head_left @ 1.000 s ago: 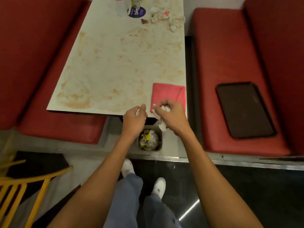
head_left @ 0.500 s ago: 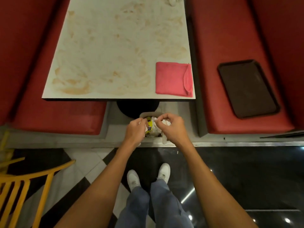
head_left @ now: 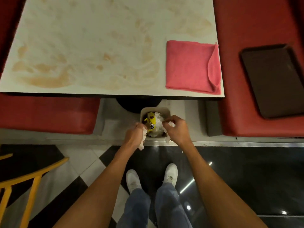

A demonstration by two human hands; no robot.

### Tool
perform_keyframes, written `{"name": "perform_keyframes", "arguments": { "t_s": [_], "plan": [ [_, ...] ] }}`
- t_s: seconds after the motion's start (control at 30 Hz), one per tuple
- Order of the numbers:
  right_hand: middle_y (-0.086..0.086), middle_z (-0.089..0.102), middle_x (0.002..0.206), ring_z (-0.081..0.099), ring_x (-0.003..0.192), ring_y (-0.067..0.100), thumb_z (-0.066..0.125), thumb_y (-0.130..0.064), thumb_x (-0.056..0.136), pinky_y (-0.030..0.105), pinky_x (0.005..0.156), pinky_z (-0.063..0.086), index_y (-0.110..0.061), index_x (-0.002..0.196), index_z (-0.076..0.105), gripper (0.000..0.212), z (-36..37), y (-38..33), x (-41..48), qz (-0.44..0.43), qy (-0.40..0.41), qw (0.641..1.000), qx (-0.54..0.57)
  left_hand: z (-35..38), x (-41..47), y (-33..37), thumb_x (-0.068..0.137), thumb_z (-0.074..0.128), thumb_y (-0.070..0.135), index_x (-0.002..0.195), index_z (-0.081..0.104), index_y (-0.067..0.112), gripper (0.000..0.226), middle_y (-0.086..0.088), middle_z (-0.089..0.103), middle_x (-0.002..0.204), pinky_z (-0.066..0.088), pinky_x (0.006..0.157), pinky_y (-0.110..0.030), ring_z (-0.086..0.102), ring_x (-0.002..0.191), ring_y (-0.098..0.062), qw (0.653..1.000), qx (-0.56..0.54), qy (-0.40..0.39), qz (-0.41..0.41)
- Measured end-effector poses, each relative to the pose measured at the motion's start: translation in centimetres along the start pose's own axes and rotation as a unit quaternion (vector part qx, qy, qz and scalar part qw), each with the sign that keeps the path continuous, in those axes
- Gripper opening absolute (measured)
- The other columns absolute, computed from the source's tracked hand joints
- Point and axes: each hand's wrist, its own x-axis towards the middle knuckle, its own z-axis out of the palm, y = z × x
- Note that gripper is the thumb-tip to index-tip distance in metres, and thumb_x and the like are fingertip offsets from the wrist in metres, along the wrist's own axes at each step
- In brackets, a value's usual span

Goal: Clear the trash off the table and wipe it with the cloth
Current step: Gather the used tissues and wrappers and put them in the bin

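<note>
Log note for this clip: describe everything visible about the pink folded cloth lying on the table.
The pink folded cloth is a soft, towel-like fabric folded into a rough square of several layers. It lies flat on the near right corner of the stained white table, and its right side reaches the table's edge. Along that side the top layer curls over in a curved flap. It looks clean and dry. Only the tabletop touches it.

My left grip (head_left: 134,134) clutches a crumpled napkin (head_left: 143,139) and my right grip (head_left: 176,129) pinches a second napkin (head_left: 171,124), both over the small bin (head_left: 165,111). The pink cloth (head_left: 187,66) lies folded on the stained desk (head_left: 82,38).
</note>
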Motion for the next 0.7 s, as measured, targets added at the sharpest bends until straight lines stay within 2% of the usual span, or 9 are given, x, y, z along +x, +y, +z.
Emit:
{"name": "perform_keyframes", "arguments": {
  "t_s": [0.07, 0.13, 0.27, 0.33, 0.4, 0.47, 0.57, 0.63, 0.7],
  "plan": [
    [0.002, 0.073, 0.095, 0.067, 0.077, 0.016, 0.075, -0.016, 0.092, 0.015, 0.061, 0.048, -0.025, 0.093, 0.071, 0.01, 1.3, 2.0, 2.7, 0.011, -0.005, 1.0, -0.01, 0.9, 3.4, -0.5, 0.107, 0.046, 0.027, 0.102, 0.071, 0.01, 0.031, -0.019, 0.07, 0.113, 0.053, 0.081, -0.037, 0.067, 0.093, -0.034, 1.0, 0.02, 0.016, -0.007],
    [0.002, 0.073, 0.091, 0.066, 0.079, 0.017, 0.075, -0.017, 0.093, 0.017, 0.067, 0.046, -0.023, 0.096, 0.072, 0.008, 2.7, 4.2, 5.4, 0.005, -0.011, 0.999, -0.035, 1.9, 6.5, -1.2, 0.108, 0.045, 0.023, 0.13, 0.065, 0.006, 0.035, -0.017, 0.064, 0.135, 0.05, 0.094, -0.038, 0.062, 0.119, -0.037, 0.999, 0.043, 0.01, 0.032],
    [-0.001, 0.074, 0.099, 0.066, 0.086, 0.014, 0.074, -0.022, 0.097, 0.013, 0.074, 0.042, -0.013, 0.11, 0.074, 0.016, 5.8, 8.7, 10.6, -0.042, -0.013, 0.994, -0.096, 4.2, 12.7, -2.6, 0.106, 0.043, 0.032, 0.127, 0.066, 0.019, 0.034, -0.015, 0.068, 0.128, 0.054, 0.097, -0.045, 0.065, 0.112, -0.035, 0.994, 0.09, 0.031, 0.06],
    [0.003, 0.076, 0.101, 0.07, 0.087, 0.018, 0.071, -0.02, 0.099, 0.022, 0.075, 0.052, -0.013, 0.111, 0.073, 0.014, 7.5, 11.3, 12.7, -0.056, -0.023, 0.994, -0.095, 5.2, 15.9, -3.4, 0.107, 0.045, 0.029, 0.127, 0.066, 0.016, 0.032, -0.014, 0.067, 0.128, 0.051, 0.095, -0.04, 0.063, 0.115, -0.035, 0.99, 0.107, 0.029, 0.083],
    [0.004, 0.075, 0.101, 0.071, 0.087, 0.018, 0.067, -0.02, 0.1, 0.031, 0.076, 0.059, -0.016, 0.11, 0.07, 0.011, 9.3, 13.7, 14.5, -0.083, -0.033, 0.991, -0.096, 5.9, 18.3, -4.4, 0.107, 0.046, 0.02, 0.126, 0.065, 0.012, 0.028, -0.013, 0.067, 0.123, 0.045, 0.083, -0.032, 0.063, 0.113, -0.033, 0.986, 0.112, 0.028, 0.118],
    [0.004, 0.07, 0.117, 0.069, 0.1, 0.02, 0.063, -0.025, 0.103, 0.033, 0.084, 0.06, -0.019, 0.119, 0.066, 0.018, 11.2, 15.7, 16.1, -0.116, -0.029, 0.984, -0.129, 6.2, 20.5, -5.7, 0.107, 0.047, 0.016, 0.123, 0.065, 0.014, 0.025, -0.01, 0.068, 0.118, 0.043, 0.071, -0.027, 0.064, 0.104, -0.027, 0.984, 0.107, 0.031, 0.141],
    [0.014, 0.049, 0.147, 0.05, 0.13, 0.033, 0.06, -0.032, 0.104, 0.044, 0.11, 0.047, -0.022, 0.143, 0.054, 0.041, 13.6, 18.1, 18.0, -0.123, -0.078, 0.964, -0.221, 6.2, 23.1, -7.5, 0.107, 0.046, 0.015, 0.13, 0.065, 0.013, 0.031, -0.011, 0.068, 0.125, 0.043, 0.078, -0.025, 0.062, 0.106, -0.022, 0.978, 0.11, 0.056, 0.166],
    [0.016, 0.037, 0.156, 0.038, 0.14, 0.039, 0.065, -0.037, 0.1, 0.054, 0.116, 0.042, -0.032, 0.153, 0.042, 0.058, 15.0, 19.6, 18.9, -0.139, -0.118, 0.931, -0.315, 6.0, 24.0, -8.4, 0.107, 0.045, 0.015, 0.132, 0.065, 0.01, 0.032, -0.014, 0.068, 0.128, 0.043, 0.088, -0.03, 0.062, 0.116, -0.028, 0.975, 0.109, 0.075, 0.181],
    [0.014, 0.028, 0.163, 0.029, 0.148, 0.041, 0.063, -0.04, 0.101, 0.059, 0.119, 0.037, -0.036, 0.157, 0.036, 0.063, 16.3, 20.7, 19.5, -0.14, -0.147, 0.9, -0.385, 5.7, 24.6, -9.3, 0.107, 0.045, 0.015, 0.131, 0.064, 0.009, 0.031, -0.014, 0.068, 0.128, 0.043, 0.086, -0.03, 0.063, 0.115, -0.027, 0.972, 0.099, 0.089, 0.193]
  ]
}}
